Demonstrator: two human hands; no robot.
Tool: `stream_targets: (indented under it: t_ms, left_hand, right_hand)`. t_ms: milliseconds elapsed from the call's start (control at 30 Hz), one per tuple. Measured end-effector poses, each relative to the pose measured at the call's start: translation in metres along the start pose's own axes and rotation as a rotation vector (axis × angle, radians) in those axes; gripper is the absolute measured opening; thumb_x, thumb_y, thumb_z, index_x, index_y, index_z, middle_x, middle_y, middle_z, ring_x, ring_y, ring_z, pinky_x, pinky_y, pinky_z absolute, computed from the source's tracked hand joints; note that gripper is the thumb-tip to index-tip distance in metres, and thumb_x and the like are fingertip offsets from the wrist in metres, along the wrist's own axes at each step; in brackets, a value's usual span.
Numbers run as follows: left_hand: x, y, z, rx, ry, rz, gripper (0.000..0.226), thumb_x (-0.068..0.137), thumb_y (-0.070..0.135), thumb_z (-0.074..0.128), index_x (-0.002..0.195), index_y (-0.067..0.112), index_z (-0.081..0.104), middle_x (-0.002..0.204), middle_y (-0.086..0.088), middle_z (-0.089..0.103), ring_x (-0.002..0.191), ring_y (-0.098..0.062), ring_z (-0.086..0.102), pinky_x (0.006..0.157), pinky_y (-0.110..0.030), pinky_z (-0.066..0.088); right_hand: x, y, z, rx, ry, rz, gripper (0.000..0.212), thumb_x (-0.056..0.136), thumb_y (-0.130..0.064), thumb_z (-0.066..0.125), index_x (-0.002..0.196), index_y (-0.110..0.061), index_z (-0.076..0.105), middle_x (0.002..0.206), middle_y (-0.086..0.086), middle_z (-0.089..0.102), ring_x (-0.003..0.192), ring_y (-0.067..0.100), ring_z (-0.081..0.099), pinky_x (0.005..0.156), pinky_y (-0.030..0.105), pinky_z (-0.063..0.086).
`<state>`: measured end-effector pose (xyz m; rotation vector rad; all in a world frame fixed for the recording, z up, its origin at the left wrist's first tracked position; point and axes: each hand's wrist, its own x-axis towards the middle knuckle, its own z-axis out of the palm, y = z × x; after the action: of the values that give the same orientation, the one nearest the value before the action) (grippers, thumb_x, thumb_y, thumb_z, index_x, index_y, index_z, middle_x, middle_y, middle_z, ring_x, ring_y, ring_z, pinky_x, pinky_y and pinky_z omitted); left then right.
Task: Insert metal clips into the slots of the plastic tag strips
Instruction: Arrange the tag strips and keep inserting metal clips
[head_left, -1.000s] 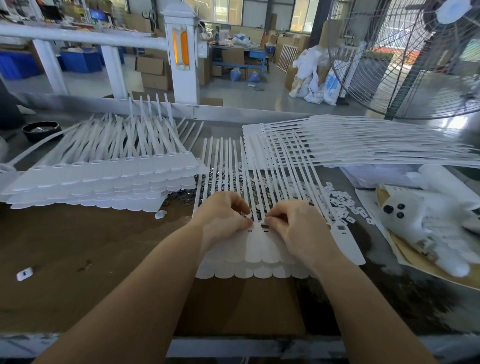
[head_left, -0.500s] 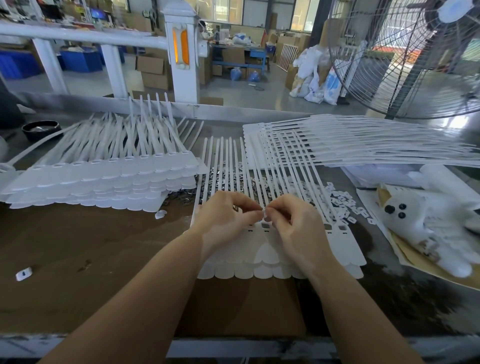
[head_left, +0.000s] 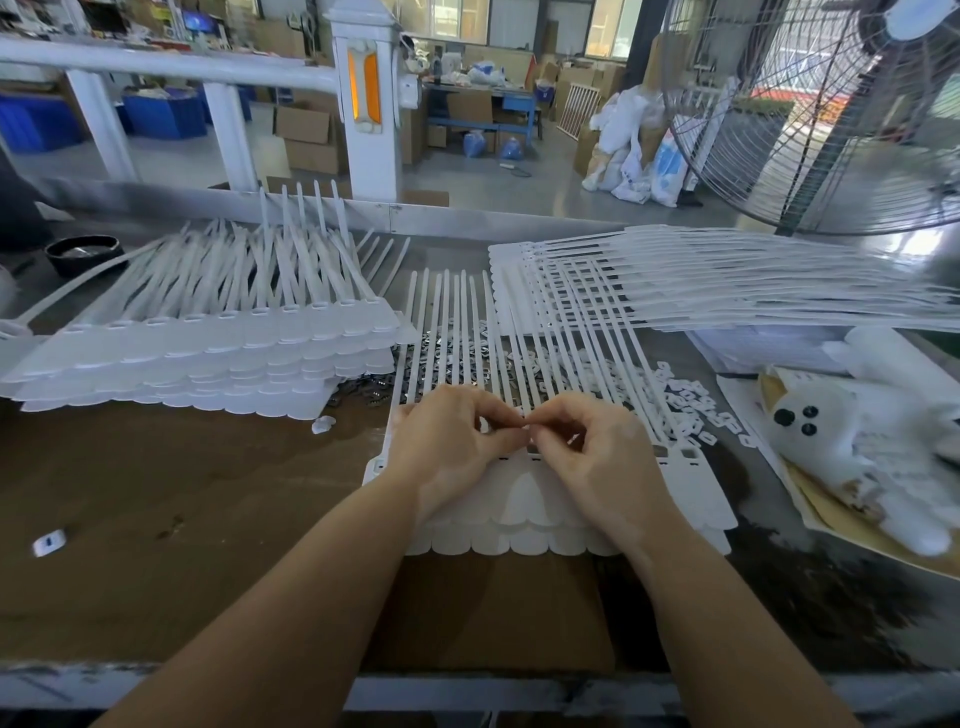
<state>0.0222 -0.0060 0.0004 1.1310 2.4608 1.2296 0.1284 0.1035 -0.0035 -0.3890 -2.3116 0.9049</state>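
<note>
Head view
Tag strips: the white plastic tag strips (head_left: 519, 499) lie stacked at the near middle of the table (head_left: 156, 493); long axis runs near to far, scalloped heads near, thin tails pointing far.
Metal clips: a loose pile of metal clips (head_left: 447, 348) lies under the tails, just beyond the hands.
Left hand: left hand (head_left: 452, 452) curled, fingertips pinched at the slot row.
Right hand: right hand (head_left: 597, 457) curled likewise, fingertips meeting the left's.
Hidden: whatever is pinched is too small to make out; the forearms are cut off at the near edge.
</note>
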Motion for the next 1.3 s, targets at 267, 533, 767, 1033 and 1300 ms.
stream_targets:
  t_ms: [267,533,767,1033,1300]
  left_hand:
    - [-0.002,-0.002,0.003,0.049,0.062,0.008,0.02,0.078,0.041,0.071,0.063,0.045,0.057,0.073,0.026,0.061,0.073,0.007,0.05,0.089,-0.033,0.035]
    - [-0.003,-0.004,0.004,0.075,0.075,0.01,0.02,0.077,0.043,0.07,0.065,0.045,0.055,0.076,0.023,0.057,0.076,0.004,0.049,0.09,-0.038,0.041]
    - [-0.004,-0.003,0.004,0.102,0.082,0.018,0.021,0.077,0.042,0.07,0.064,0.044,0.054,0.076,0.022,0.057,0.08,0.001,0.05,0.091,-0.038,0.042]
    - [-0.003,-0.005,0.005,0.123,0.089,0.024,0.022,0.078,0.043,0.069,0.063,0.045,0.053,0.074,0.023,0.056,0.082,-0.002,0.051,0.091,-0.036,0.041]
    - [-0.002,-0.007,0.006,0.124,0.097,0.023,0.016,0.078,0.043,0.068,0.067,0.044,0.056,0.078,0.02,0.059,0.083,-0.003,0.052,0.087,-0.03,0.033]
  right_hand:
    - [0.001,0.003,-0.004,0.013,0.007,0.1,0.015,0.086,-0.011,0.061,0.09,-0.021,0.072,0.077,-0.02,0.064,0.075,-0.009,0.057,0.065,0.004,0.041]
    - [0.004,0.003,-0.005,0.036,-0.023,0.203,0.009,0.082,-0.015,0.066,0.082,-0.021,0.073,0.075,-0.011,0.069,0.073,-0.002,0.062,0.067,0.011,0.05]
    - [0.007,0.001,-0.004,-0.106,-0.108,0.245,0.008,0.084,-0.023,0.063,0.084,-0.022,0.071,0.08,-0.007,0.065,0.074,0.006,0.059,0.064,0.02,0.043]
    - [0.011,-0.005,-0.007,-0.122,-0.166,0.305,0.01,0.085,-0.024,0.061,0.079,-0.021,0.069,0.076,-0.007,0.06,0.068,0.005,0.054,0.055,0.013,0.041]
    - [0.015,-0.009,-0.013,-0.046,-0.245,0.34,0.014,0.088,-0.019,0.057,0.084,-0.017,0.071,0.072,0.001,0.066,0.062,0.01,0.054,0.046,0.009,0.037]
